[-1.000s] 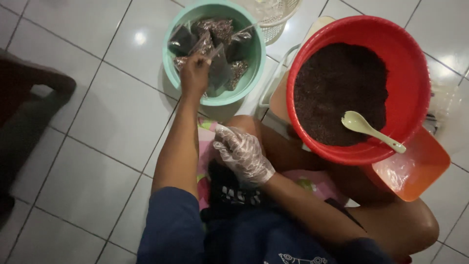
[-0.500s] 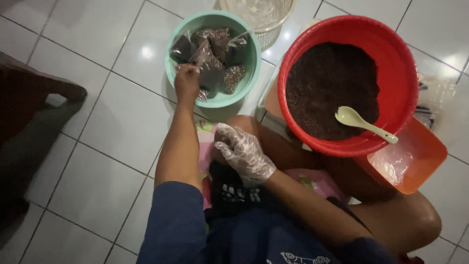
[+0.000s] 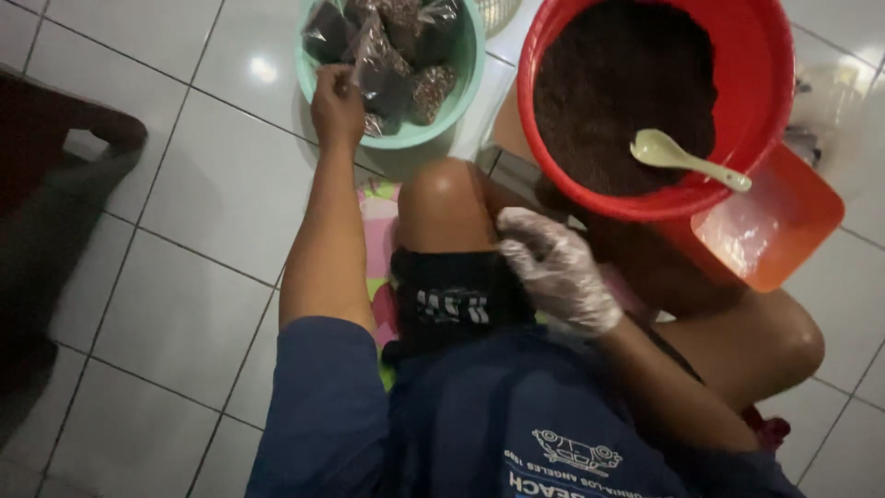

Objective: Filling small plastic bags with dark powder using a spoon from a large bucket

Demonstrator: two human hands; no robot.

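Green basin: sat on the white tiled floor, full of small clear bags of dark mix.
Left hand: bare, at the basin's near rim, fingers pinching the edge of one bag.
Right hand: in a clear plastic glove, resting loosely curled by the knee, holding nothing.
Red tub: just right of the basin, filled with dark mix, a pale spoon lying on top.
Orange lid: beside the tub.

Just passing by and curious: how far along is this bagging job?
Done: several filled bags lie in the green basin. In hand: the left hand holds one bag at its rim; the gloved right hand rests by the knee. Left: the red basin remains nearly full, spoon inside.
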